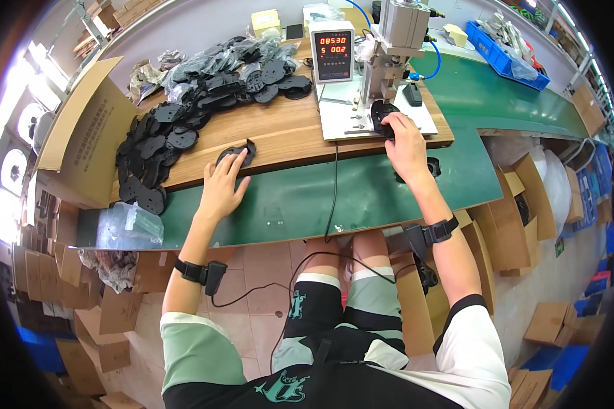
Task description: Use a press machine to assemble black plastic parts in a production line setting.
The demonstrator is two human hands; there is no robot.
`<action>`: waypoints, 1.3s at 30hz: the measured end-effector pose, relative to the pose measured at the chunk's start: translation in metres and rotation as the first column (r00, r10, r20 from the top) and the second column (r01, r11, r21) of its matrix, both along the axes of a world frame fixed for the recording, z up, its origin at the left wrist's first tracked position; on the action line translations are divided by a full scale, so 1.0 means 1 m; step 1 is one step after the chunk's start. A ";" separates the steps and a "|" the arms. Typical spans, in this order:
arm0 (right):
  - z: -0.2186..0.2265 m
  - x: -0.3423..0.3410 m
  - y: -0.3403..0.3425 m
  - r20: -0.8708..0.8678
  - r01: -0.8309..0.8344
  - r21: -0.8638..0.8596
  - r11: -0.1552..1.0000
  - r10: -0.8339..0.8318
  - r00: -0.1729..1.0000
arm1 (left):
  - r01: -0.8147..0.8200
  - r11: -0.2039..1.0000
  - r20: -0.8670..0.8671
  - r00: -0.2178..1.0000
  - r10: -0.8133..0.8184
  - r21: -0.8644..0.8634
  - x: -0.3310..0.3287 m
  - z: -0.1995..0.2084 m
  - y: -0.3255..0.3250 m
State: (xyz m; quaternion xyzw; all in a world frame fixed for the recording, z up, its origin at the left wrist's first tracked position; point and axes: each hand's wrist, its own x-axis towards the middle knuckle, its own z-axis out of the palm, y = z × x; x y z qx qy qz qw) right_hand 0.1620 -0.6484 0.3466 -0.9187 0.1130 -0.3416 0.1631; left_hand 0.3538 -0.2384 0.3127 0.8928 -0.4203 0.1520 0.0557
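Note:
My left hand (222, 183) rests at the front edge of the wooden board. Its fingertips lie on a black plastic part (247, 151), with the fingers stretched out and the thumb apart. My right hand (406, 144) pinches another black plastic part (382, 112) at the white base plate of a small bench press (387, 68). The fingers partly cover this part, which sits just below the press head. Beside my right forearm, one more black part (432, 166) lies on the green bench surface (293, 204), partly hidden by the arm.
A pile of black round parts (182, 139) spreads across the board's left, with plastic bags (211, 65) behind. An open carton (89, 136) stands far left. A control box with a red display (333, 58) adjoins the press. A black cable (334, 191) hangs over the bench edge.

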 end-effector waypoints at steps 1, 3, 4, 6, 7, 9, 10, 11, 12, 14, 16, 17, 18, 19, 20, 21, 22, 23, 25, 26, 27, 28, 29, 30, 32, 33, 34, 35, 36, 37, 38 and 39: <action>0.000 0.000 -0.001 0.009 -0.006 -0.002 1.000 0.006 1.000 | 0.067 0.998 -0.012 0.998 -0.067 0.020 -0.007 0.010 0.005; 0.000 0.001 0.000 0.014 -0.008 0.000 1.000 0.008 1.000 | 0.076 0.996 0.014 0.997 -0.077 0.055 -0.008 0.017 0.008; -0.001 0.001 0.000 0.009 -0.004 0.003 1.000 0.004 1.000 | 0.080 0.994 0.028 0.996 -0.082 0.072 -0.008 0.018 0.009; 0.000 0.001 0.001 -0.005 0.001 0.001 1.000 -0.001 1.000 | 0.115 0.993 0.039 0.993 -0.116 0.017 -0.011 0.011 0.012; 0.000 0.001 0.001 -0.015 0.000 -0.003 1.000 0.000 1.000 | 0.134 0.991 0.045 0.990 -0.133 -0.010 -0.012 0.005 0.013; 0.002 0.001 0.002 -0.032 0.002 -0.003 1.000 -0.002 1.000 | 0.134 0.990 -0.005 0.991 -0.135 -0.044 -0.016 -0.004 0.009; 0.003 0.001 0.003 -0.039 0.004 0.003 1.000 -0.004 0.999 | 0.134 0.989 -0.030 0.990 -0.136 -0.060 -0.018 -0.007 0.008; 0.004 0.001 0.003 -0.047 0.006 0.008 1.000 -0.006 0.999 | 0.126 0.988 -0.018 0.992 -0.128 -0.093 -0.021 -0.011 0.006; 0.004 0.000 0.003 -0.040 0.001 0.005 1.000 -0.001 0.999 | 0.073 0.989 -0.056 0.995 -0.080 -0.126 -0.022 -0.013 0.004; 0.003 0.001 0.002 -0.025 -0.010 -0.001 1.000 0.010 1.000 | -0.039 0.982 -0.135 0.991 0.014 -0.186 -0.024 -0.019 -0.001; 0.000 0.000 0.000 -0.023 -0.002 -0.020 1.000 0.002 1.000 | -0.041 0.983 -0.110 0.994 0.021 -0.180 -0.030 -0.009 -0.011; -0.001 0.000 -0.001 -0.022 0.003 -0.030 1.000 -0.003 1.000 | -0.041 0.983 -0.097 0.995 0.024 -0.178 -0.032 -0.005 -0.017; -0.002 0.002 0.001 -0.003 -0.004 -0.036 0.999 0.004 1.000 | -0.019 0.983 -0.058 0.998 0.008 -0.184 -0.031 -0.005 -0.019; -0.002 0.003 0.002 0.017 -0.010 -0.042 0.999 0.010 1.000 | 0.005 0.982 -0.019 1.000 -0.009 -0.189 -0.029 -0.005 -0.022; -0.002 0.003 0.002 0.036 -0.014 -0.048 0.999 0.016 0.999 | 0.030 0.981 0.019 0.999 -0.027 -0.194 -0.027 -0.005 -0.025; 0.000 0.003 -0.001 0.037 -0.018 -0.052 0.998 0.020 0.999 | 0.055 0.970 0.018 0.998 -0.052 -0.236 -0.030 -0.002 -0.038; 0.001 0.002 -0.002 0.034 -0.027 -0.052 0.998 0.029 0.999 | 0.075 0.965 0.019 0.997 -0.072 -0.250 -0.035 0.004 -0.051; 0.001 -0.001 -0.004 0.032 -0.034 -0.051 0.998 0.036 0.999 | 0.123 0.962 0.049 0.992 -0.115 -0.245 -0.038 0.012 -0.066; 0.002 -0.008 0.000 0.096 -0.054 -0.070 0.996 0.061 0.993 | 0.205 0.949 0.062 0.979 -0.196 -0.240 -0.050 0.019 -0.095; 0.003 -0.011 0.001 0.130 -0.060 -0.084 0.995 0.070 0.989 | 0.242 0.939 0.049 0.970 -0.237 -0.245 -0.056 0.021 -0.110; 0.002 -0.018 0.012 0.190 -0.066 -0.111 0.992 0.086 0.978 | 0.284 0.926 0.062 0.959 -0.277 -0.250 -0.063 0.024 -0.121; 0.001 -0.032 0.019 0.195 -0.083 -0.121 0.989 0.106 0.975 | 0.322 0.910 0.056 0.946 -0.319 -0.259 -0.073 0.031 -0.135; 0.000 -0.049 0.029 0.201 -0.086 -0.118 0.989 0.109 0.973 | 0.357 0.898 0.089 0.934 -0.346 -0.256 -0.081 0.039 -0.149; -0.002 -0.067 0.040 0.210 -0.093 -0.115 0.989 0.116 0.971 | 0.388 0.887 0.124 0.921 -0.368 -0.250 -0.086 0.044 -0.160; -0.012 -0.109 0.060 0.231 -0.076 -0.054 0.996 0.086 0.969 | 0.447 0.866 0.194 0.891 -0.410 -0.224 -0.091 0.046 -0.184; -0.020 -0.132 0.069 0.236 -0.050 -0.021 0.999 0.053 0.970 | 0.467 0.858 0.199 0.880 -0.430 -0.212 -0.095 0.044 -0.196; -0.028 -0.154 0.078 0.244 -0.030 0.015 0.999 0.026 0.969 | 0.484 0.853 0.197 0.871 -0.449 -0.196 -0.099 0.044 -0.208; -0.036 -0.177 0.087 0.248 0.006 0.041 0.999 -0.016 0.969 | 0.505 0.843 0.184 0.860 -0.475 -0.183 -0.104 0.043 -0.218; -0.043 -0.199 0.095 0.256 0.040 0.066 0.997 -0.055 0.965 | 0.525 0.834 0.175 0.849 -0.499 -0.169 -0.108 0.044 -0.229; -0.053 -0.219 0.103 0.250 0.092 0.096 0.991 -0.114 0.962 | 0.530 0.834 0.185 0.844 -0.503 -0.154 -0.110 0.045 -0.240; -0.065 -0.238 0.110 0.242 0.146 0.127 0.981 -0.173 0.955 | 0.536 0.833 0.194 0.839 -0.508 -0.136 -0.113 0.044 -0.251; -0.076 -0.256 0.116 0.212 0.192 0.127 0.973 -0.216 0.953 | 0.540 0.833 0.202 0.835 -0.512 -0.121 -0.114 0.044 -0.260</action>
